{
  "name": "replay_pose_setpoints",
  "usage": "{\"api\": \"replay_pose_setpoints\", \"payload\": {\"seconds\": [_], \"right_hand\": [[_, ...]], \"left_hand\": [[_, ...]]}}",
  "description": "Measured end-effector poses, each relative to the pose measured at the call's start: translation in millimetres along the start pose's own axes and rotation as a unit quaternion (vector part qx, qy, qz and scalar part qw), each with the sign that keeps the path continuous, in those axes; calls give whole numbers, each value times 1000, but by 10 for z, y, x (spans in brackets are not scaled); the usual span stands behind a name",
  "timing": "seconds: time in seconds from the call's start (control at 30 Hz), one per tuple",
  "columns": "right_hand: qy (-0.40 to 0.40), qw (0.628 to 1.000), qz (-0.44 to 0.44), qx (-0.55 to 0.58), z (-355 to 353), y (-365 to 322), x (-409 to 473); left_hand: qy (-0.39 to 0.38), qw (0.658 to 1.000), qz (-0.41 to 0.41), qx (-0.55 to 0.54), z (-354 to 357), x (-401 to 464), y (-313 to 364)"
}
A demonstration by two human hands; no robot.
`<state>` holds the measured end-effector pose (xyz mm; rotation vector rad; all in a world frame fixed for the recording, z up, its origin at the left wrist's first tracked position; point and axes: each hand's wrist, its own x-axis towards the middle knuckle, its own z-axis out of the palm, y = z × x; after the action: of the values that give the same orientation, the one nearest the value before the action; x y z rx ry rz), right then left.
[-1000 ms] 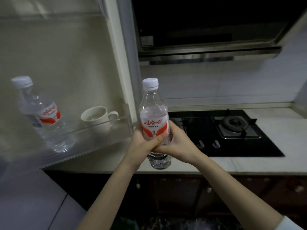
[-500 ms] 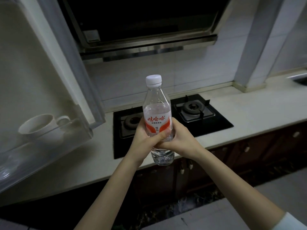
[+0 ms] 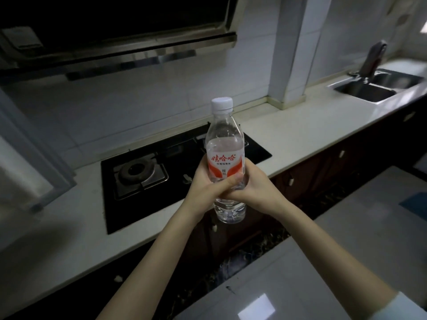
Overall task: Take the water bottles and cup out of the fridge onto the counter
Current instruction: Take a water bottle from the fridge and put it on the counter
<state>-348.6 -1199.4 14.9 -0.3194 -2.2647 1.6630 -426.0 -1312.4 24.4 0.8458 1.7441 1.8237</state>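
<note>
A clear water bottle [image 3: 225,144] with a white cap and an orange-and-white label stands upright in mid air, in front of the counter edge. My left hand [image 3: 205,185] grips its lower half from the left, thumb across the front. My right hand [image 3: 256,190] grips it from the right, fingers wrapped round the back. The white counter [image 3: 300,125] stretches behind the bottle. The fridge door [image 3: 25,158] shows only as a blurred edge at the far left; the other bottle and the cup are out of view.
A black gas hob [image 3: 161,172] is set into the counter just behind my hands. A range hood [image 3: 115,38] hangs above it. A steel sink [image 3: 374,86] with a tap sits at the far right, past a white wall column [image 3: 293,49]. Dark cabinets run below.
The view has swung right: the fridge door shelf with the cup has slid out of frame and the sink has come in. Both hands still hold the bottle the same way.
</note>
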Motion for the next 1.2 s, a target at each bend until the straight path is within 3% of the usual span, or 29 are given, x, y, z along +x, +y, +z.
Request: {"api": "replay_pose_setpoints", "payload": {"seconds": [0.87,1.2], "right_hand": [[175,973,151,26,-2218,1376,-333],[246,953,177,30,-3000,1809,-185]], "left_hand": [[-173,981,-89,19,2390,1253,-829],[-246,965,-86,24,3170,1937,-1090]]}}
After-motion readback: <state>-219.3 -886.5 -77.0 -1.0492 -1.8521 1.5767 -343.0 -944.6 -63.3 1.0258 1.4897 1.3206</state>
